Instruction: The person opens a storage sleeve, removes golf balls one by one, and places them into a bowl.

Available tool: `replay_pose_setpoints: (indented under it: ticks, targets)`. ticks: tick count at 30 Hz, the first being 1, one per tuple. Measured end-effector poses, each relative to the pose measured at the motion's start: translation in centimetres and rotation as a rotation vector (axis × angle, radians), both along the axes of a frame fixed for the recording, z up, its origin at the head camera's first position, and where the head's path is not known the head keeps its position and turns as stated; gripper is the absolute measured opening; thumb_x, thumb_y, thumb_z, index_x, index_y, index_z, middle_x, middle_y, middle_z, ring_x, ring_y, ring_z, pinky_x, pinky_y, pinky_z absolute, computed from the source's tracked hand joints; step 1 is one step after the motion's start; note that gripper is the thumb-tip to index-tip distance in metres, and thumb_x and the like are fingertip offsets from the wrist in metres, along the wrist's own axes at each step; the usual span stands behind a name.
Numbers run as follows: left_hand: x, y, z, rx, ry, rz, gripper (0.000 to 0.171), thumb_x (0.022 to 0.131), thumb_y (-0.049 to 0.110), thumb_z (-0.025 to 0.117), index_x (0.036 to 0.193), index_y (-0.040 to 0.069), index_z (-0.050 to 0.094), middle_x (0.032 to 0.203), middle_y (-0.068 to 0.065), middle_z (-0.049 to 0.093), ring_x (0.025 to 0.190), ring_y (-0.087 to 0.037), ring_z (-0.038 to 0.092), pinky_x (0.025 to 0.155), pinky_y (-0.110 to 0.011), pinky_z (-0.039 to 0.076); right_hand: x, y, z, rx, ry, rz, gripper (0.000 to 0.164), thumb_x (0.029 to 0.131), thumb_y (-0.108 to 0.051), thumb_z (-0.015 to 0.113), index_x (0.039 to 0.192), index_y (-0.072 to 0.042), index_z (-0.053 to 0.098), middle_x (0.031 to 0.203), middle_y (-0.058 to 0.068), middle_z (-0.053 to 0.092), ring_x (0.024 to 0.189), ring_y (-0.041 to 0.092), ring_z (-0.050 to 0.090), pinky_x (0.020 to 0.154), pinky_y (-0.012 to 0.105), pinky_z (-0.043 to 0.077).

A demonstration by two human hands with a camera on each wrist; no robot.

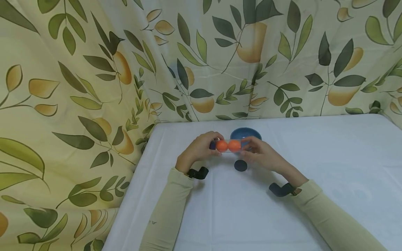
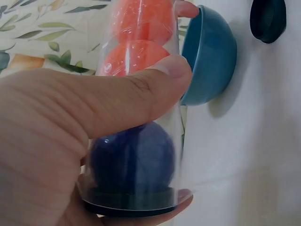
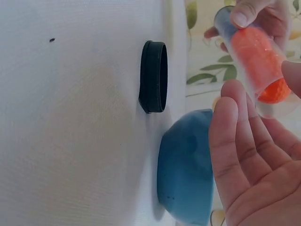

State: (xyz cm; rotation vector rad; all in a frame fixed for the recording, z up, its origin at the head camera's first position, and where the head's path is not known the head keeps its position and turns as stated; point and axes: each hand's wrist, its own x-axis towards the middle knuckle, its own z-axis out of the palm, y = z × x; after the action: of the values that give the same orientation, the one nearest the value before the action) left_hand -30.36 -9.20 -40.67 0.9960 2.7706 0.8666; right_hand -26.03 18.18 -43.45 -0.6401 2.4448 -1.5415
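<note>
My left hand grips a clear plastic tube near its black-capped end, thumb across the side. Inside the tube, a dark blue ball lies by that end, with two orange balls beyond it. Seen from the head, the tube lies sideways above the table. At its uncapped end is my right hand, fingers mostly extended in the right wrist view; whether they touch the rim I cannot tell. A blue bowl stands just behind the tube. In front lies a loose black cap.
A white cloth covers the table. Leaf-and-fruit patterned curtains hang along its back and left side. Each wrist carries a black camera mount, such as the one on the right wrist. A small dark speck shows on the cloth.
</note>
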Motion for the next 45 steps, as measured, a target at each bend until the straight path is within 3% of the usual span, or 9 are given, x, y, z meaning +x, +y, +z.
replay_pose_setpoints:
  ticks: [7, 21, 30, 39, 45]
  targets:
    - [0.3, 0.3, 0.5, -0.041, -0.038, 0.009, 0.054, 0.086, 0.016, 0.084, 0.135, 0.011, 0.062, 0.119, -0.007, 0.06, 0.111, -0.02, 0.056, 0.098, -0.037, 0.05, 0.0, 0.1, 0.0, -0.014, -0.026, 0.002, 0.052, 0.101, -0.019, 0.066, 0.144, -0.002, 0.045, 0.126, 0.027, 0.064, 0.101, 0.036, 0.07, 0.08, 0.034, 0.06]
    - [0.6, 0.2, 0.7, -0.071, 0.027, 0.017, 0.047, 0.082, 0.012, 0.085, 0.126, 0.012, 0.069, 0.11, -0.006, 0.059, 0.105, -0.019, 0.051, 0.087, -0.032, 0.046, -0.1, 0.4, -0.2, -0.019, -0.043, 0.013, 0.049, 0.1, -0.018, 0.067, 0.139, 0.005, 0.048, 0.123, 0.026, 0.067, 0.093, 0.031, 0.071, 0.077, 0.035, 0.059]
    - [0.5, 0.3, 0.8, -0.068, 0.052, 0.037, 0.048, 0.08, 0.013, 0.087, 0.125, 0.018, 0.071, 0.111, -0.004, 0.06, 0.109, -0.019, 0.052, 0.09, -0.034, 0.048, -0.2, 0.5, -0.4, -0.028, -0.074, 0.03, 0.048, 0.1, -0.019, 0.067, 0.138, 0.005, 0.049, 0.121, 0.028, 0.066, 0.093, 0.025, 0.071, 0.077, 0.034, 0.059]
    - [0.4, 0.4, 0.9, -0.09, 0.052, 0.051, 0.051, 0.08, 0.014, 0.088, 0.128, 0.018, 0.071, 0.116, -0.005, 0.06, 0.113, -0.021, 0.052, 0.096, -0.035, 0.048, -0.3, 0.5, -0.5, -0.018, -0.089, 0.043, 0.048, 0.099, -0.019, 0.067, 0.138, 0.003, 0.049, 0.118, 0.026, 0.067, 0.085, 0.03, 0.069, 0.073, 0.036, 0.059]
    - [0.4, 0.3, 0.8, -0.055, 0.015, 0.03, 0.053, 0.079, 0.013, 0.089, 0.129, 0.015, 0.071, 0.115, -0.008, 0.06, 0.113, -0.024, 0.053, 0.096, -0.037, 0.048, -0.5, 0.5, -1.0, -0.013, -0.087, 0.052, 0.045, 0.098, -0.019, 0.07, 0.135, -0.001, 0.053, 0.115, 0.023, 0.068, 0.085, 0.033, 0.068, 0.071, 0.036, 0.059]
